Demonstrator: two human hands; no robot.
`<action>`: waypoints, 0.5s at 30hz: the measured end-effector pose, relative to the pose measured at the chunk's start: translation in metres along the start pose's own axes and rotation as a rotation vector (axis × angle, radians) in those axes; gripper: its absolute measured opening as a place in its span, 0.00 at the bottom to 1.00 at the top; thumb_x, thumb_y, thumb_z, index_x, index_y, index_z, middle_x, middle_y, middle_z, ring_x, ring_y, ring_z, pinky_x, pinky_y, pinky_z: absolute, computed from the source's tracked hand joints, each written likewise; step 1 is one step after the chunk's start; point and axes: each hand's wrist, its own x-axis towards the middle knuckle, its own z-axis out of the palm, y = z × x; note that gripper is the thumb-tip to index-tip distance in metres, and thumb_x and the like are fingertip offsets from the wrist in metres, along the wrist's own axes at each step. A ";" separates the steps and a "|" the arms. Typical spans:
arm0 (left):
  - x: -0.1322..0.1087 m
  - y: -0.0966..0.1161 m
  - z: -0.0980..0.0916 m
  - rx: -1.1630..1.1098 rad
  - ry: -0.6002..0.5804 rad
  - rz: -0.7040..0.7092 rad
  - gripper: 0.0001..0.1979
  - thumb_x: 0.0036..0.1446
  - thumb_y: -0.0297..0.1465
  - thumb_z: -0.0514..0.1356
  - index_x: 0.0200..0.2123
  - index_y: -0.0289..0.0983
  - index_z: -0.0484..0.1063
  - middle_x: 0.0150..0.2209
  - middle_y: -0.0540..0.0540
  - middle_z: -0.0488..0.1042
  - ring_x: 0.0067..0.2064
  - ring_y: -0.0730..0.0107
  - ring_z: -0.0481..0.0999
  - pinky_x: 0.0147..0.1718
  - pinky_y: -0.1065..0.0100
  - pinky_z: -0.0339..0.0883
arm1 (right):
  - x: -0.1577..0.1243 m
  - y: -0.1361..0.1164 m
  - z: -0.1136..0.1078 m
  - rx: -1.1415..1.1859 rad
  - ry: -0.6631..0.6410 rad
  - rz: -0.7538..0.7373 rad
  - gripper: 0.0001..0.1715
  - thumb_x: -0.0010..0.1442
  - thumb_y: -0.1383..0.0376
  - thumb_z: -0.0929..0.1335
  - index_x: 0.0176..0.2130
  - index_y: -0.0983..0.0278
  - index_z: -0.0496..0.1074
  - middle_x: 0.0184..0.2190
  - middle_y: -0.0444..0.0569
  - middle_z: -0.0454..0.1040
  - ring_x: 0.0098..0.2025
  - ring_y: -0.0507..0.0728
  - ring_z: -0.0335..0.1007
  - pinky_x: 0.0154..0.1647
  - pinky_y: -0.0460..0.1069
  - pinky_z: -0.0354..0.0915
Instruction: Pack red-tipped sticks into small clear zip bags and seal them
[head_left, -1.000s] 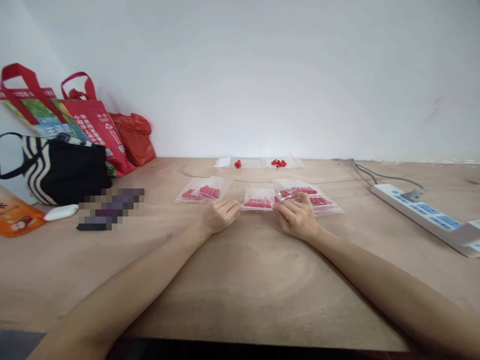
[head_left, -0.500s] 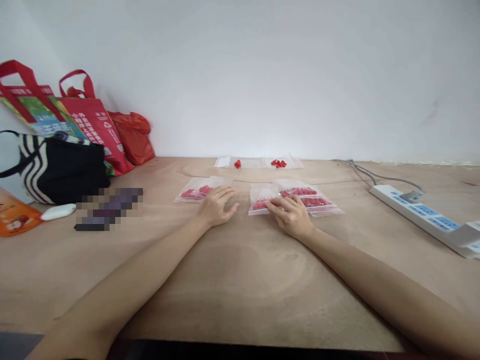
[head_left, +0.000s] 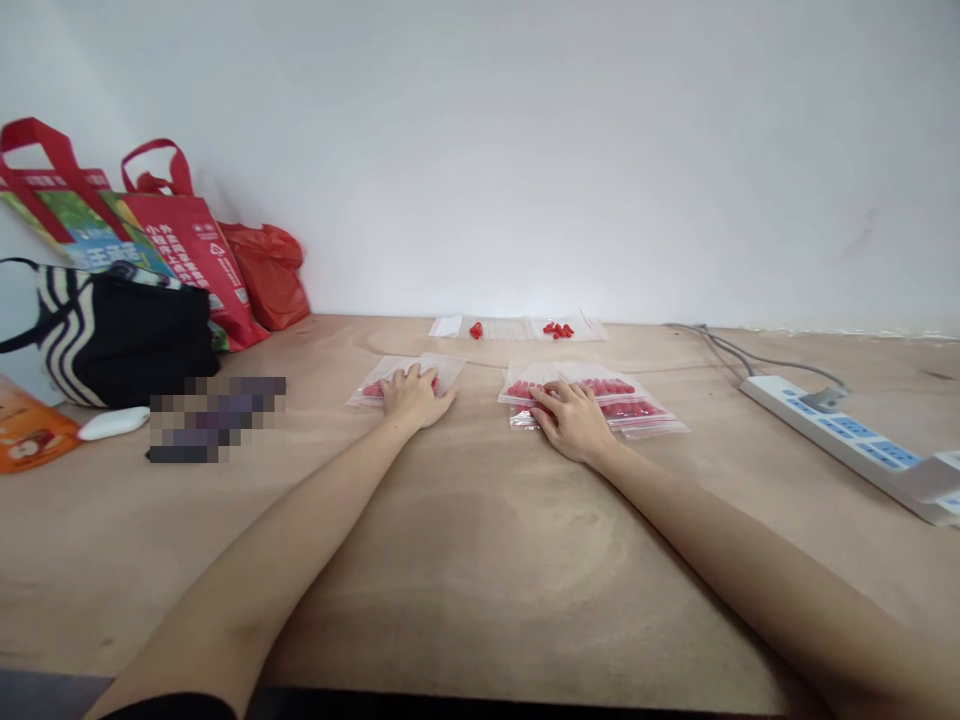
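My left hand (head_left: 415, 397) rests with spread fingers on clear zip bags (head_left: 448, 370) that hold small red pieces, left of the middle of the table. My right hand (head_left: 574, 420) lies on a second group of clear zip bags (head_left: 646, 418), also filled with red pieces. Its fingers are apart and lightly bent over the bag (head_left: 517, 388) at the left of that group. The bags in this group overlap one another. The exact kind of the red pieces is too small to make out.
By the wall lie more clear bags (head_left: 510, 328) with loose red pieces (head_left: 558, 330). A white power strip (head_left: 840, 430) with a grey cable is at right. Shopping bags (head_left: 199, 260), a black bag (head_left: 142, 335), a white object (head_left: 115, 423) and a blurred dark item (head_left: 217, 420) stand or lie at left.
My left hand has moved left onto the left bags. My right hand has shifted slightly, and the left bag of the right group has moved away from me over another bag.
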 end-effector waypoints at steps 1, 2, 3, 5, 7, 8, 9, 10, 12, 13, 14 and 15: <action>-0.002 0.000 -0.002 0.000 -0.011 0.003 0.26 0.50 0.51 0.49 0.44 0.40 0.68 0.51 0.38 0.64 0.50 0.42 0.62 0.43 0.43 0.53 | 0.000 0.000 -0.001 0.001 -0.021 0.013 0.17 0.60 0.59 0.60 0.47 0.60 0.68 0.40 0.51 0.69 0.40 0.57 0.62 0.41 0.52 0.50; -0.005 0.000 -0.003 0.002 -0.011 0.013 0.25 0.51 0.50 0.49 0.44 0.40 0.68 0.51 0.39 0.64 0.49 0.43 0.62 0.44 0.45 0.54 | 0.000 0.000 -0.002 -0.001 -0.041 0.027 0.18 0.60 0.59 0.59 0.47 0.60 0.67 0.40 0.51 0.69 0.40 0.57 0.62 0.42 0.52 0.50; -0.008 0.000 -0.005 0.005 -0.005 0.024 0.24 0.51 0.49 0.50 0.43 0.40 0.68 0.51 0.40 0.64 0.50 0.45 0.62 0.44 0.47 0.54 | -0.001 0.000 -0.003 -0.002 -0.058 0.041 0.18 0.60 0.59 0.59 0.47 0.60 0.67 0.41 0.51 0.69 0.41 0.57 0.62 0.43 0.52 0.49; -0.016 -0.001 -0.007 0.003 0.009 0.050 0.23 0.52 0.48 0.50 0.44 0.40 0.68 0.52 0.42 0.64 0.50 0.48 0.62 0.46 0.49 0.53 | -0.001 -0.001 -0.004 0.003 -0.083 0.060 0.19 0.60 0.59 0.58 0.48 0.59 0.67 0.41 0.51 0.69 0.41 0.57 0.62 0.44 0.53 0.49; -0.026 -0.002 -0.009 -0.011 0.018 0.089 0.23 0.52 0.47 0.50 0.45 0.40 0.68 0.52 0.42 0.64 0.51 0.50 0.62 0.47 0.51 0.52 | -0.001 -0.001 -0.004 0.011 -0.092 0.069 0.18 0.60 0.59 0.58 0.48 0.59 0.67 0.41 0.50 0.69 0.42 0.57 0.63 0.45 0.53 0.48; -0.032 -0.002 -0.011 -0.021 0.022 0.114 0.22 0.53 0.47 0.50 0.45 0.40 0.68 0.52 0.42 0.64 0.51 0.51 0.62 0.47 0.51 0.53 | -0.001 -0.001 -0.003 0.016 -0.092 0.070 0.18 0.60 0.59 0.58 0.48 0.60 0.66 0.41 0.50 0.69 0.42 0.57 0.63 0.45 0.53 0.48; -0.038 -0.003 -0.012 -0.032 0.025 0.143 0.22 0.54 0.46 0.50 0.45 0.40 0.68 0.52 0.42 0.65 0.51 0.52 0.63 0.47 0.52 0.53 | -0.001 -0.001 -0.003 0.019 -0.091 0.070 0.18 0.60 0.60 0.58 0.48 0.60 0.66 0.41 0.50 0.69 0.42 0.57 0.63 0.45 0.53 0.48; -0.044 -0.003 -0.013 -0.045 0.031 0.171 0.21 0.54 0.46 0.50 0.45 0.39 0.68 0.51 0.43 0.66 0.50 0.53 0.63 0.47 0.53 0.54 | -0.002 -0.001 -0.003 0.021 -0.087 0.070 0.18 0.60 0.60 0.58 0.47 0.60 0.67 0.40 0.50 0.69 0.42 0.57 0.63 0.45 0.53 0.48; -0.057 -0.003 -0.017 -0.079 0.058 0.227 0.20 0.54 0.44 0.51 0.44 0.39 0.68 0.49 0.43 0.67 0.48 0.54 0.65 0.46 0.54 0.56 | -0.002 -0.001 -0.002 0.021 -0.077 0.065 0.18 0.60 0.60 0.58 0.47 0.60 0.67 0.40 0.50 0.69 0.42 0.56 0.63 0.45 0.52 0.48; -0.063 -0.002 -0.019 -0.106 0.079 0.259 0.18 0.54 0.43 0.52 0.43 0.39 0.69 0.48 0.43 0.68 0.47 0.56 0.66 0.45 0.55 0.57 | -0.002 -0.001 -0.001 0.019 -0.071 0.062 0.17 0.60 0.61 0.58 0.47 0.60 0.67 0.40 0.50 0.69 0.41 0.56 0.63 0.45 0.52 0.49; -0.068 -0.001 -0.020 -0.146 0.100 0.298 0.17 0.54 0.42 0.52 0.42 0.39 0.69 0.45 0.44 0.70 0.46 0.57 0.67 0.44 0.57 0.58 | -0.002 -0.001 -0.001 0.016 -0.064 0.059 0.17 0.60 0.61 0.58 0.46 0.60 0.67 0.40 0.50 0.69 0.41 0.56 0.63 0.45 0.52 0.49; -0.073 0.001 -0.022 -0.196 0.114 0.349 0.16 0.55 0.41 0.52 0.41 0.38 0.70 0.42 0.44 0.71 0.44 0.59 0.68 0.43 0.59 0.59 | -0.002 -0.001 -0.001 0.013 -0.057 0.056 0.17 0.60 0.61 0.58 0.46 0.61 0.67 0.39 0.50 0.69 0.41 0.56 0.63 0.45 0.52 0.49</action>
